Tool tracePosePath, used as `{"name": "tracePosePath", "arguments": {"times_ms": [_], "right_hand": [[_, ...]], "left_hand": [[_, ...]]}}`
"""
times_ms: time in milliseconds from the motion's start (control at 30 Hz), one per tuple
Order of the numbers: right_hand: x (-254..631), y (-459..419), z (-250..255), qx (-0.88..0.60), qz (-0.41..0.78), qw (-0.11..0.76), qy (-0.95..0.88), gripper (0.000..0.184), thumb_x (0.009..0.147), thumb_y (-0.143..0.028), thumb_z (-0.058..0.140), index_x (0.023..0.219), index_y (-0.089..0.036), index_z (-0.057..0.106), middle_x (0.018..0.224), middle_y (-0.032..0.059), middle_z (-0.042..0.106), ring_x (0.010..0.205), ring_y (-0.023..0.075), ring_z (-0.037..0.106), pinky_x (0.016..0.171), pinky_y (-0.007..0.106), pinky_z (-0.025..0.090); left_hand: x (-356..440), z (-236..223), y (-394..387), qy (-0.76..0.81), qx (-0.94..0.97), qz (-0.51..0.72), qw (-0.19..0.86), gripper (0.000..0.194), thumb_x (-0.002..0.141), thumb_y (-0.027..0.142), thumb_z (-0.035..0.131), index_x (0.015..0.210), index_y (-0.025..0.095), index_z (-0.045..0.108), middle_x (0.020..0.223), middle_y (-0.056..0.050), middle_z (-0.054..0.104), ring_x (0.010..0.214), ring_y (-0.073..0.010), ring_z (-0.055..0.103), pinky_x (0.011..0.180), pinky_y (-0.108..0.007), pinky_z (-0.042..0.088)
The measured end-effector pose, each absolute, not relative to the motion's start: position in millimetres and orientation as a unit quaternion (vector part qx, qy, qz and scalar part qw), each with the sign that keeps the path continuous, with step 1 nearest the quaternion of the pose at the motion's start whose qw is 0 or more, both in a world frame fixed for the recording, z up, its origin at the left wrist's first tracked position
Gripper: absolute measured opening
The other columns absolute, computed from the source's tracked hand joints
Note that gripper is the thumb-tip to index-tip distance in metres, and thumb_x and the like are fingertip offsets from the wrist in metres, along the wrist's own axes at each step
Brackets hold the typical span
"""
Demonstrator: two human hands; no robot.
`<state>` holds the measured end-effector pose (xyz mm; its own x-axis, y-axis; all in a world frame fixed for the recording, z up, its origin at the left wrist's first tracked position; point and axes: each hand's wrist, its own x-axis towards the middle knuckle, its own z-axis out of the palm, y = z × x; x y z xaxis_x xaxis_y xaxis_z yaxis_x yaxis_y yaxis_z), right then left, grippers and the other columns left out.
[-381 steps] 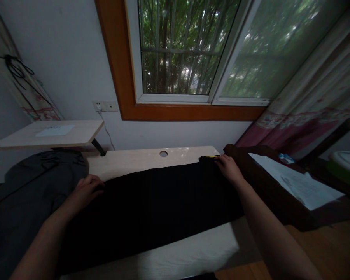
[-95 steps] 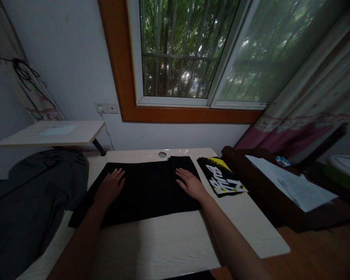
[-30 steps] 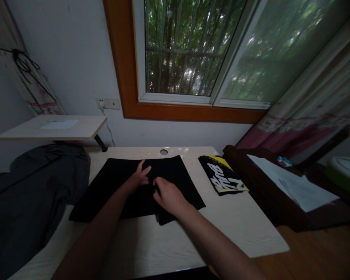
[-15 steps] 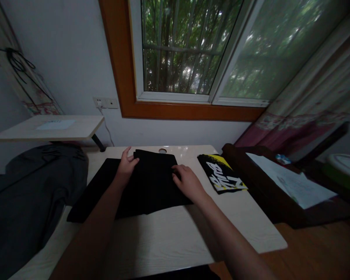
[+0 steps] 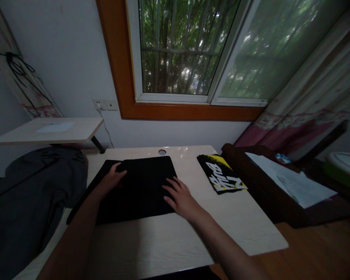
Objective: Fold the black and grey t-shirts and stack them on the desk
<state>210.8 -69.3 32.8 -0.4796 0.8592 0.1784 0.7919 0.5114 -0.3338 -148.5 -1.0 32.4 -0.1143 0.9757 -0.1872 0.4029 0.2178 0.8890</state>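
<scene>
A folded black cloth (image 5: pixel 142 190), perhaps a garment, lies flat on the pale wooden table (image 5: pixel 169 241) in front of me. My left hand (image 5: pixel 112 177) is on its left part near the far edge, thumb and fingers apart. On the cloth's right edge lies my right hand (image 5: pixel 179 196), its fingers spread over the fabric. Dim light hides the cloth's folds. To the right, apart from both hands, is a folded black piece of cloth (image 5: pixel 221 174) with white lettering and yellow patches.
A dark grey garment (image 5: pixel 41 194) is heaped at the left, below a small raised shelf (image 5: pixel 84 130) with a paper on it. Beyond the table's right edge stands a brown surface (image 5: pixel 259 186) bearing a white sheet (image 5: pixel 291 181). A window (image 5: pixel 189 50) rises behind.
The black cloth's upper layer has shifted left and toward me and now lies flatter. Both hands have moved the same way, and the right fingers have spread out.
</scene>
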Motion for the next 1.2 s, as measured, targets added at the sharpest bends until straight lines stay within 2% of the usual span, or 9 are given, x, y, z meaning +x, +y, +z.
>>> {"name": "tracePosePath", "arguments": {"times_ms": [100, 200, 267, 367, 467, 633, 733, 967, 1200], "right_hand": [[213.5, -69.6, 29.2, -0.477, 0.108, 0.173, -0.855, 0.044, 0.1, -0.042, 0.057, 0.142, -0.03, 0.059, 0.158, 0.0063, 0.045, 0.152, 0.0296, 0.026, 0.121, 0.053, 0.031], [215.6, -65.8, 26.1, -0.474, 0.129, 0.198, -0.848, 0.041, 0.099, -0.04, 0.058, 0.139, -0.03, 0.062, 0.156, 0.006, 0.048, 0.152, 0.0286, 0.029, 0.121, 0.053, 0.031], [216.3, -62.7, 24.1, -0.476, 0.147, 0.222, -0.838, 0.037, 0.1, -0.038, 0.058, 0.135, -0.029, 0.065, 0.153, 0.0058, 0.052, 0.15, 0.0273, 0.032, 0.12, 0.053, 0.033], [217.8, -59.0, 22.4, -0.477, 0.168, 0.252, -0.825, 0.032, 0.101, -0.035, 0.056, 0.13, -0.029, 0.068, 0.146, 0.0058, 0.059, 0.147, 0.0251, 0.037, 0.119, 0.052, 0.035], [221.6, -56.4, 22.9, -0.467, 0.181, 0.256, -0.827, 0.03, 0.1, -0.032, 0.056, 0.126, -0.029, 0.071, 0.141, 0.0065, 0.063, 0.146, 0.025, 0.04, 0.118, 0.053, 0.037], [229.3, -55.9, 27.0, -0.439, 0.192, 0.243, -0.843, 0.031, 0.096, -0.028, 0.062, 0.126, -0.029, 0.071, 0.143, 0.007, 0.062, 0.146, 0.0264, 0.04, 0.117, 0.055, 0.037], [230.9, -58.3, 30.5, -0.422, 0.191, 0.233, -0.855, 0.035, 0.096, -0.03, 0.063, 0.13, -0.03, 0.068, 0.145, 0.0069, 0.06, 0.147, 0.0264, 0.04, 0.118, 0.054, 0.035], [230.5, -62.5, 38.2, -0.396, 0.196, 0.178, -0.879, 0.044, 0.097, -0.037, 0.062, 0.141, -0.032, 0.06, 0.158, 0.0063, 0.046, 0.153, 0.0275, 0.028, 0.122, 0.058, 0.023], [229.3, -63.5, 40.2, -0.396, 0.193, 0.151, -0.885, 0.048, 0.098, -0.039, 0.06, 0.146, -0.034, 0.055, 0.163, 0.0054, 0.038, 0.155, 0.0271, 0.023, 0.123, 0.058, 0.02]], "left_hand": [[-145.7, 44.2, -22.7, 0.646, 0.57, 0.283, 0.422, 0.096, 0.081, 0.055, 0.069, 0.16, 0.025, 0.023, 0.089, -0.004, 0.073, 0.073, -0.0224, 0.072, 0.069, -0.036, 0.058], [-140.6, 49.6, -40.6, 0.629, 0.62, 0.271, 0.382, 0.099, 0.079, 0.053, 0.074, 0.16, 0.026, 0.025, 0.115, -0.015, 0.073, 0.108, -0.0328, 0.072, 0.09, -0.045, 0.056], [-135.5, 48.7, -49.6, 0.607, 0.642, 0.282, 0.374, 0.097, 0.08, 0.05, 0.073, 0.161, 0.028, 0.023, 0.137, -0.018, 0.064, 0.13, -0.0354, 0.06, 0.101, -0.049, 0.052], [-126.4, 43.8, -58.2, 0.585, 0.653, 0.305, 0.373, 0.098, 0.083, 0.048, 0.069, 0.163, 0.03, 0.014, 0.16, -0.017, 0.042, 0.145, -0.0334, 0.043, 0.113, -0.052, 0.043], [-119.4, 40.9, -60.9, 0.608, 0.641, 0.297, 0.361, 0.103, 0.082, 0.047, 0.071, 0.163, 0.029, 0.009, 0.166, -0.017, 0.029, 0.149, -0.0331, 0.037, 0.118, -0.053, 0.035], [-124.8, 46.6, -57.0, 0.61, 0.609, 0.305, 0.405, 0.1, 0.083, 0.04, 0.069, 0.163, 0.031, 0.01, 0.165, -0.013, 0.033, 0.144, -0.0314, 0.046, 0.116, -0.047, 0.041], [-136.9, 50.3, -56.6, 0.6, 0.597, 0.345, 0.406, 0.101, 0.083, 0.037, 0.069, 0.163, 0.033, 0.008, 0.167, -0.01, 0.031, 0.147, -0.0297, 0.042, 0.115, -0.043, 0.043], [-152.1, 46.9, -65.5, 0.624, 0.637, 0.277, 0.358, 0.095, 0.084, 0.047, 0.068, 0.163, 0.034, 0.017, 0.165, -0.011, 0.033, 0.145, -0.0341, 0.044, 0.115, -0.051, 0.042], [-154.7, 50.0, -31.8, 0.612, 0.652, 0.293, 0.339, 0.081, 0.091, 0.05, 0.058, 0.162, 0.031, 0.023, 0.162, -0.008, 0.04, 0.144, -0.0293, 0.045, 0.119, -0.049, 0.035]]}}
